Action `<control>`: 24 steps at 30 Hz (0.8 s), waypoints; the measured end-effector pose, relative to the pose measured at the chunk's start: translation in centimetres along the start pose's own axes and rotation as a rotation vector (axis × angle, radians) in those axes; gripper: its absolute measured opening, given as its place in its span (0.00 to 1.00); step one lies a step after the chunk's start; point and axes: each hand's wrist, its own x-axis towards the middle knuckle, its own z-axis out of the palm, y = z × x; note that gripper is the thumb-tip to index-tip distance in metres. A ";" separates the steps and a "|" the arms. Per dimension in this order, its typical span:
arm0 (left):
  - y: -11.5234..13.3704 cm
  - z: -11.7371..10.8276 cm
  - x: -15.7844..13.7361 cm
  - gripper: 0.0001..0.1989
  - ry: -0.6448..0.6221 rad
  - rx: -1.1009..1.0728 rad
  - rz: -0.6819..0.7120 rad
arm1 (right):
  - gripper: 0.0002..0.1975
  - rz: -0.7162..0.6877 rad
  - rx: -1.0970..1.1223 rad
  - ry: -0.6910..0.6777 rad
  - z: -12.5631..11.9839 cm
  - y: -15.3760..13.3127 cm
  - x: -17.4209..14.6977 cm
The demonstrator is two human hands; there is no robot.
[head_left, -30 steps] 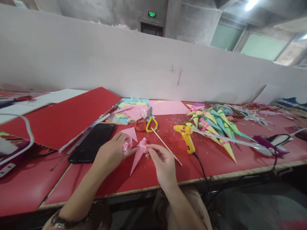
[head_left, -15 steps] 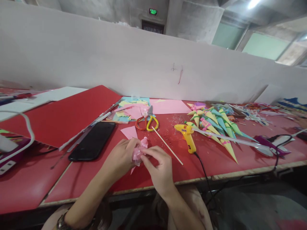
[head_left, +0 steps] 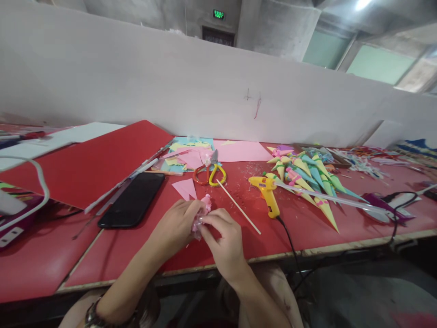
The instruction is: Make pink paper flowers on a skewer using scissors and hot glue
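Note:
Close to the table's front edge, my left hand (head_left: 182, 218) is closed around a small pink piece (head_left: 206, 202) with a clear, crinkled plastic wrapping (head_left: 197, 226). From the right, the thumb and forefinger of my right hand (head_left: 223, 232) pinch the wrapping. The fingers hide much of the pink piece, so its kind is unclear. Pink paper triangles (head_left: 185, 187) lie just beyond my left hand. A thin wooden stick (head_left: 239, 207) rests to the right of my right hand. Scissors (head_left: 209, 173) with one red and one yellow handle lie farther back.
A yellow glue gun (head_left: 268, 193) with a clear glue stick and a trailing black cord lies to the right. Behind it are piled paper cones (head_left: 312, 175). On the left are a black phone (head_left: 133, 200) and a large red sheet (head_left: 102, 159). A white partition (head_left: 153, 82) stands behind.
My right hand has shifted slightly left, nearer my left hand. The plastic wrapping looks more bunched between the fingers, and less of it shows.

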 end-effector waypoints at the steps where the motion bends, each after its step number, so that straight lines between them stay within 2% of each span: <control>1: 0.1 0.0 0.0 0.10 -0.007 -0.008 0.000 | 0.07 0.008 0.014 0.001 0.0 0.0 0.0; 5: 0.3 -0.1 0.2 0.10 -0.029 -0.009 -0.014 | 0.05 0.078 0.166 0.014 -0.1 -0.2 0.3; 7: 0.2 -0.2 0.3 0.07 -0.024 0.019 -0.029 | 0.04 0.166 0.309 0.044 -0.1 -0.1 0.4; 10: -0.3 -0.3 0.4 0.02 0.035 0.106 -0.075 | 0.03 0.334 0.560 0.162 -0.1 0.4 0.7; 14: -1.7 -0.6 0.2 0.08 0.104 0.268 -0.247 | 0.06 0.493 0.791 0.276 -0.2 1.0 0.9; 17: -2.8 -0.3 -0.3 0.13 0.071 0.412 -0.362 | 0.08 0.544 0.917 0.285 -0.2 0.8 1.1; 21: -3.6 0.3 -1.0 0.21 0.011 0.455 -0.374 | 0.10 0.585 1.014 0.289 -0.3 0.6 1.2; 24: -3.3 0.4 -0.9 0.24 0.022 0.455 -0.339 | 0.07 0.597 0.997 0.313 -0.3 0.8 1.1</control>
